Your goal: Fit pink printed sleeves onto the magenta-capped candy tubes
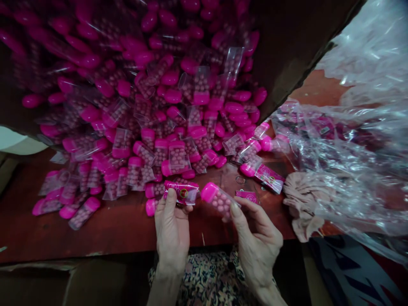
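A person sits at a reddish-brown wooden tabletop (pixel 95 238), both bare hands raised just in front of the lap, with a floral-patterned garment (pixel 207 280) showing below them. The left hand (pixel 172 231) has its fingers (pixel 168 204) clamped on a labelled tube (pixel 181 192), which lies crosswise above the knuckles with a printed pink label around it. The right hand (pixel 258 246) pinches a clear tube of pink beads (pixel 216 200) at its closed end between thumb and fingers, and the tube's bright pink cap points up and to the left, toward the other hand. The two tubes are near each other but not touching.

Just beyond the right hand lies a small pink label (pixel 247 196), and a labelled packet (pixel 269 178) rests further right. A thin ring (pixel 240 180) sits on the wood between them. Far from the hands, a great heap of pink-capped tubes (pixel 159 127) spills out of a brown cardboard box (pixel 287 42), spreading toward the near edge on the left. To the right, a crumpled clear plastic bag (pixel 350 161) bulges over the tabletop, with a wrinkled beige cloth (pixel 302 204) bunched beside it.
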